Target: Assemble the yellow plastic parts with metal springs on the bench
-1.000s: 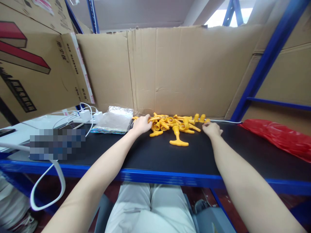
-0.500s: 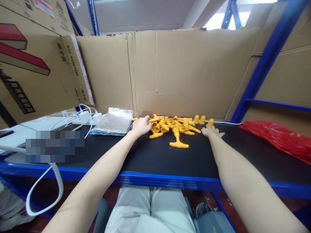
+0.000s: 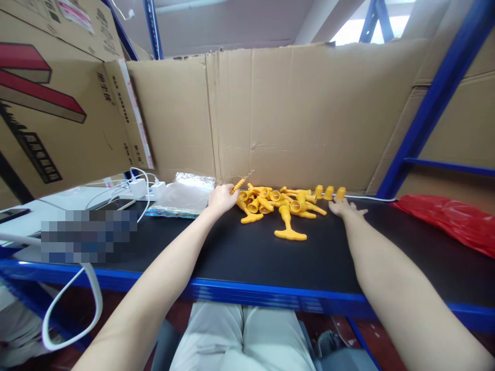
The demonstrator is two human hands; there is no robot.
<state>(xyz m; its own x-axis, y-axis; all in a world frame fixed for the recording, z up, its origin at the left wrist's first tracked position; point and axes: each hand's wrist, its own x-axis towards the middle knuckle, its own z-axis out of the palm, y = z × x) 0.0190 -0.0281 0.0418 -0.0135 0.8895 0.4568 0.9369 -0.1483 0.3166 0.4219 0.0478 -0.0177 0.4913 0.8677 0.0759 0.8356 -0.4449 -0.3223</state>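
My left hand [image 3: 223, 199] is closed around a yellow corkscrew [image 3: 238, 185], its metal spiral pointing up and to the right. Most of its handle is hidden by the fingers. Just right of that hand lies a pile of yellow T-handled corkscrew parts [image 3: 265, 198], several with round open ends facing me. A single T-shaped piece [image 3: 290, 234] lies nearest the front. At the right end of a short row of upright yellow caps [image 3: 328, 192], my right hand [image 3: 347, 208] has its thumb and forefinger at one cap [image 3: 341, 194], the other fingers spread out over the black table.
A clear plastic bag [image 3: 181, 196] lies left of the pile, beside white chargers and cables [image 3: 137, 187]. Red plastic [image 3: 444, 219] lies at the right. Cardboard [image 3: 290, 118] walls off the back, and a blue rail [image 3: 270, 294] edges the front.
My left hand has lifted the corkscrew from the left side of the pile and tipped it up, so its metal spiral shows. My right hand stays by the same cap.
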